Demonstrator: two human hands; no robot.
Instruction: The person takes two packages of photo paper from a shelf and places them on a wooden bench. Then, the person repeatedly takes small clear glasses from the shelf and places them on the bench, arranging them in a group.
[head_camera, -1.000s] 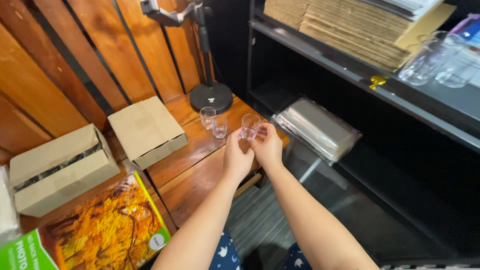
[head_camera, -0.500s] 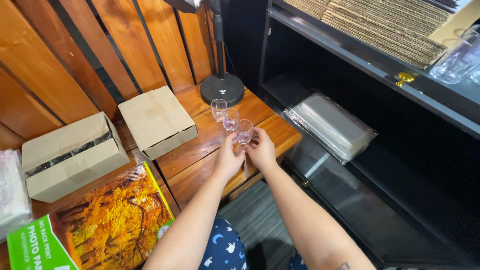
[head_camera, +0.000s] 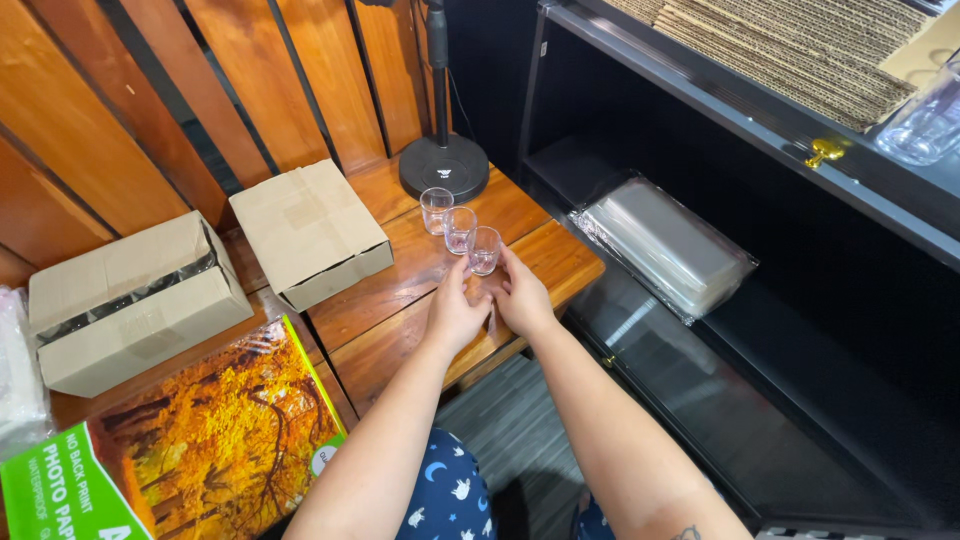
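Three small clear glasses stand in a diagonal row on the wooden table (head_camera: 400, 330). My hands are at the nearest glass (head_camera: 484, 250), which stands upright on the wood. My left hand (head_camera: 455, 312) lies low on the table with its fingertips against the glass's left side. The fingertips of my right hand (head_camera: 523, 295) meet its right side. The middle glass (head_camera: 459, 229) and the far glass (head_camera: 436, 210) stand free just beyond, close to each other.
A black round stand base (head_camera: 444, 168) with a pole sits behind the glasses. Two cardboard boxes (head_camera: 312, 232) (head_camera: 130, 300) lie to the left, with a pack of photo paper (head_camera: 190, 440) in front of them. A black shelf unit (head_camera: 760, 130) on the right holds a wrapped stack of trays (head_camera: 665, 245).
My hands carried the third glass down and set it on the table at the near end of the row. The camera view shifted and now looks down more steeply.
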